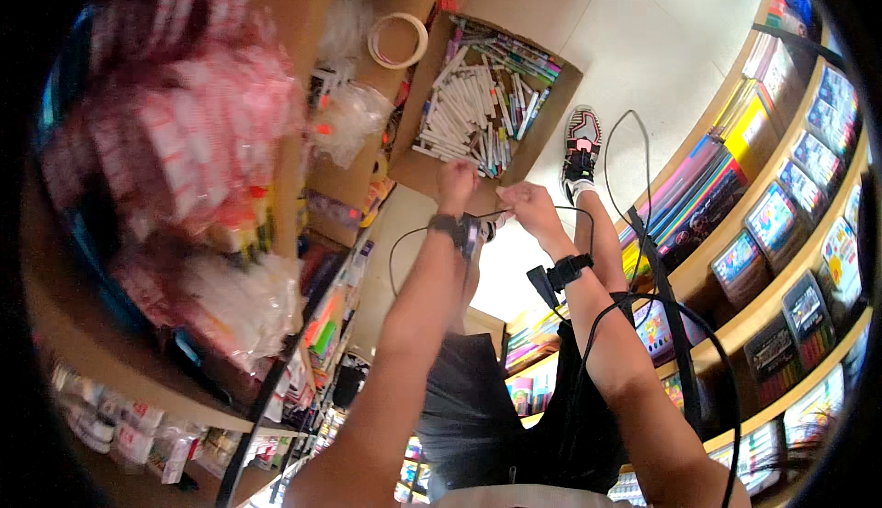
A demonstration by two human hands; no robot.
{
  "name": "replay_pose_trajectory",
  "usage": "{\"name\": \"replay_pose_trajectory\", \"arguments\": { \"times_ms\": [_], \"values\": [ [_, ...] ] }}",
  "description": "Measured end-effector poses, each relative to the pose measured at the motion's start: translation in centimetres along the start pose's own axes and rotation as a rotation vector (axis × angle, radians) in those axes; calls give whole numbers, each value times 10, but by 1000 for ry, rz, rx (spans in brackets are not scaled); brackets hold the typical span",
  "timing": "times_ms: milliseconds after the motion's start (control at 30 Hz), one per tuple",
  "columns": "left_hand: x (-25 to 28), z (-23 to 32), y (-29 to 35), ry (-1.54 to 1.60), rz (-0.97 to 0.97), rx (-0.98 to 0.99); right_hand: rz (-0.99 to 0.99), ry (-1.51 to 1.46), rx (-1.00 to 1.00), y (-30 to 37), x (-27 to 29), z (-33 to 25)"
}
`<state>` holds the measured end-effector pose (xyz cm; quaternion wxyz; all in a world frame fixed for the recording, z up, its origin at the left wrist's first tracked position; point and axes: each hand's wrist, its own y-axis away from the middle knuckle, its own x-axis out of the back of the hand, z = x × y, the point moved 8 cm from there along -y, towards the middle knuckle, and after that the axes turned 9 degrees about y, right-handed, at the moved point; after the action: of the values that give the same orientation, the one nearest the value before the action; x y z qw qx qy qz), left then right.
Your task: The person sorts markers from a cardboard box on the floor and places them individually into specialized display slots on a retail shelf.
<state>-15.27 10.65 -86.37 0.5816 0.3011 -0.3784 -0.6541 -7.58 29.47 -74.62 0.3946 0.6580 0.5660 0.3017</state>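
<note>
On the floor ahead of me is an open cardboard box (554, 108) holding many loose pens and markers (471, 104), mostly white-barrelled, with coloured ones along the far and right sides. My left hand (457, 185) is over the box's near wall, its fingers curled closed and slightly smeared. My right hand (530, 206) is at the near right corner, thumb and fingers pinched together toward the left hand. Whatever either hand may hold is too small or hidden to make out. Each wrist wears a black strapped device (562, 275) with a cable.
Left shelves hold pink-and-white plastic packets (211, 113), clear bags (349, 120) and a tape roll (398, 40). Curved shelves on the right carry notebooks (684, 191) and boxed sets (770, 219). A black cable (726, 352) loops by my right arm. My shoe (582, 145) stands right of the box.
</note>
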Motion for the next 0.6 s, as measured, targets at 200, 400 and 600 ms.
{"name": "replay_pose_trajectory", "arguments": {
  "times_ms": [200,400,600],
  "values": [
    [-31,12,-106,-752,120,-349,61,483,332,43,10,-102],
    [-30,-47,-197,-865,207,-262,68,735,427,67,30,-134],
    [-47,-53,-218,-1079,277,-265,77,852,456,68,49,-148]
  ]
}}
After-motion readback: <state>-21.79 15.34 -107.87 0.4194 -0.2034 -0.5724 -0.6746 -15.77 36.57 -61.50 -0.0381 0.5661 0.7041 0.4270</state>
